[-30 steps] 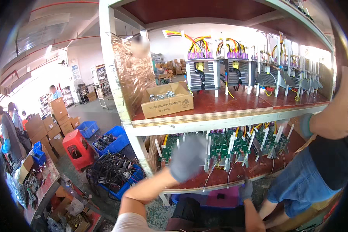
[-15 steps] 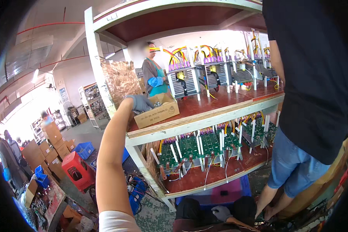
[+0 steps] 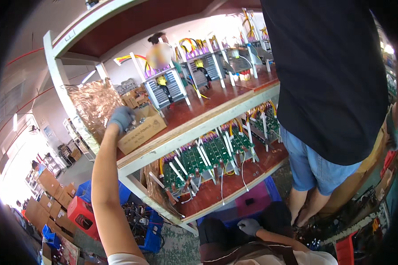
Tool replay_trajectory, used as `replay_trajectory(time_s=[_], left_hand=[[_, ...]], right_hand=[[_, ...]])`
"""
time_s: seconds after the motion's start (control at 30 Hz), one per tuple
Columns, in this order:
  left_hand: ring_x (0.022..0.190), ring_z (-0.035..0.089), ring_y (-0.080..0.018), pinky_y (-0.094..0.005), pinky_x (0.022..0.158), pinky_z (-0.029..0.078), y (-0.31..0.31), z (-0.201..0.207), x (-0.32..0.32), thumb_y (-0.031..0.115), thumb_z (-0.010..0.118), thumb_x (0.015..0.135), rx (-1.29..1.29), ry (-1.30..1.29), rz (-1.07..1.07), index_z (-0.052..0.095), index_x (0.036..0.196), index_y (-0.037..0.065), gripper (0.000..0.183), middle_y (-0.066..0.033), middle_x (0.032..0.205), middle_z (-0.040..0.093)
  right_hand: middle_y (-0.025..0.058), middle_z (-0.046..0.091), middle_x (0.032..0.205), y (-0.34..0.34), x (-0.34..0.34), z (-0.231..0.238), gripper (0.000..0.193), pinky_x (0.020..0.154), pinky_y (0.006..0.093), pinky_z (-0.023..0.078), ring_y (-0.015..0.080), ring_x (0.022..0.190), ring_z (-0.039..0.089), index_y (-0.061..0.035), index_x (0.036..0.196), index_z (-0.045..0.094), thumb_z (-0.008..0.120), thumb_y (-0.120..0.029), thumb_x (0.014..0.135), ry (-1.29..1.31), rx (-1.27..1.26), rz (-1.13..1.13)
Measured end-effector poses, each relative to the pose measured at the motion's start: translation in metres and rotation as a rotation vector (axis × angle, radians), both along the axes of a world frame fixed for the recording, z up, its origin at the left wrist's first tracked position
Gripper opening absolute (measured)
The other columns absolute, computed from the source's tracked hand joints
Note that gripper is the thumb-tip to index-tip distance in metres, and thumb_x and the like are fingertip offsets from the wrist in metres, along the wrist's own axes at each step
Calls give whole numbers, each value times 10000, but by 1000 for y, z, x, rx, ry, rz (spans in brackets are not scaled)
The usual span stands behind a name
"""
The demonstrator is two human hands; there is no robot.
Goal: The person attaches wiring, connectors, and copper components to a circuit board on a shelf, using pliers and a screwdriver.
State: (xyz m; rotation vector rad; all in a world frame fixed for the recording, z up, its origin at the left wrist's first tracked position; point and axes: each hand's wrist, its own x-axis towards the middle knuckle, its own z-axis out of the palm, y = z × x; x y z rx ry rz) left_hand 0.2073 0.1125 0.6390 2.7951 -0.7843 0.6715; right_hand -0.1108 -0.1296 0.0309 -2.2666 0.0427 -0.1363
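My left hand [image 3: 121, 118], in a grey glove, reaches up into a small open cardboard box [image 3: 143, 134] on the shelf's left corner. Small metallic parts [image 3: 139, 121] show inside it, next to the hand. The fingers are bent down and blurred behind the box wall, so their grip is hidden. Low in front of me, my right hand [image 3: 250, 226], also grey-gloved, rests by my dark-clothed thigh. Its fingers are curled in, and anything inside them is too small to make out.
Heatsink units with coloured cables [image 3: 166, 86] stand along the red upper shelf [image 3: 199, 112]. Green circuit boards [image 3: 194, 163] fill the lower one. A person in a black shirt [image 3: 327, 79] stands close on my right. Blue crates [image 3: 152, 232] and a red stool [image 3: 82, 216] are at lower left.
The view has turned right and tilted, so the shelf appears farther left and more slanted. My left hand remains at the cardboard box, its back now raised higher. My right hand stays low.
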Motion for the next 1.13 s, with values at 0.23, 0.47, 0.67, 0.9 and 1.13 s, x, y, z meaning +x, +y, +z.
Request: replay_trajectory(time_s=[0.23,0.47,0.67,0.9,1.13], left_hand=[[566,591,-159,-288,518,473,13,2,11,20,598,756,-3,-151,-63,686,842,48,127,-99,656,631],[543,544,-94,-237,482,436,34,-8,-7,9,605,811,-720,256,-256,658,900,5,104,-35,708,631],[555,546,-95,-234,496,442,33,-13,-17,8,600,810,-760,288,-255,669,935,10,142,-43,747,643],[675,542,-114,-258,616,466,23,-7,-32,89,606,808,-817,-61,-230,632,966,35,168,-34,799,615],[779,563,-170,-279,701,473,-53,-98,-153,118,568,859,-228,-446,-505,602,1037,15,208,-86,952,612]], right_hand=[[144,625,1031,-6,0,14,268,848,422,459,318,970,580,-102,1001,657,549,-266,819,116,-20,120],[132,627,1041,4,-7,22,279,863,413,453,319,977,576,-99,1011,660,576,-261,800,100,-60,142],[124,641,965,9,-8,4,237,828,404,468,315,926,592,-117,956,669,593,-257,780,51,-41,119],[134,636,954,0,-4,23,203,780,413,475,311,905,599,-113,915,658,564,-251,800,29,-24,102],[123,657,980,-11,12,35,239,762,387,495,291,873,629,-79,1008,644,614,-209,810,-207,588,-195]])
